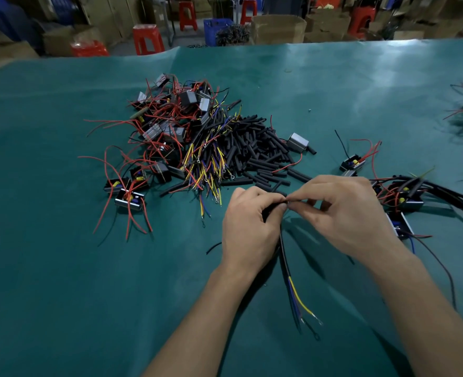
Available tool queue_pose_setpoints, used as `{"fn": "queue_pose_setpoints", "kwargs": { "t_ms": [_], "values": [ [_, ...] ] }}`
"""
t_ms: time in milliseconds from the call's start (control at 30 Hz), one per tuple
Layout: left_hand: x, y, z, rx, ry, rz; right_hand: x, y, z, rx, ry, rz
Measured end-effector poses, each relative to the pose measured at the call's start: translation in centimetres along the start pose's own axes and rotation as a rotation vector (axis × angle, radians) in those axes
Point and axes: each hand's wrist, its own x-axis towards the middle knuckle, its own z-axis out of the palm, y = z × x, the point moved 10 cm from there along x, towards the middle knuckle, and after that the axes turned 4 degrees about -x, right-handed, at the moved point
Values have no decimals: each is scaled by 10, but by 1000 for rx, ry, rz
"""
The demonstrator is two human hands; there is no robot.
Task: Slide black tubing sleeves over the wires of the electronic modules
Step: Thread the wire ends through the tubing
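A black sleeve [272, 210] is gripped in the curled fingers of the left hand [248, 227], just above the green worktop [61, 281]. The right hand [344, 213] is pinched, thumb against fingertips, on something small at the sleeve's mouth, most likely wire ends, though the fingers hide them. Below the left hand a sheathed wire bundle [293, 284] hangs down, with yellow and blue leads ending in ring lugs.

The step in hand is judged to be the threading of wires into the sleeve. It would be done well if the wire ends were kept bunched tight and level, so that none catches on the rim, and if the sleeve were held straight and not squeezed flat. The sleeve should then be drawn along in short pulls.

Spare sleeves [263, 148] lie heaped beyond the hands, beside a tangle of modules [170, 123] with red wires; sleeved modules [410, 197] lie to the right.
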Motion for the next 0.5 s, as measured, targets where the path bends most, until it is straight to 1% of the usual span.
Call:
{"fn": "queue_pose_setpoints", "kwargs": {
  "t_ms": [100,133,167,200,267,300,333,433,500],
  "values": [
    [0,2,1,6,-9,21,0,-3,2,-33,12,-5],
    [0,3,1,11,-13,29,-1,2,6,-35,8,46],
    [-1,4,1,17,-17,36,-1,12,10,13,-2,148],
    [0,5,1,21,-21,45,-4,26,17,141,-30,298],
    [-1,8,2,13,-31,61,-13,47,37,555,-95,583],
    [-2,9,3,9,-39,66,-17,51,44,703,-110,663],
    [-2,9,4,9,-45,67,-17,53,47,755,-112,688],
    [-2,7,2,1,-23,42,-18,61,44,721,-61,714],
    [-2,4,-1,-8,-10,9,-21,67,46,756,-37,763]
  ]
}}
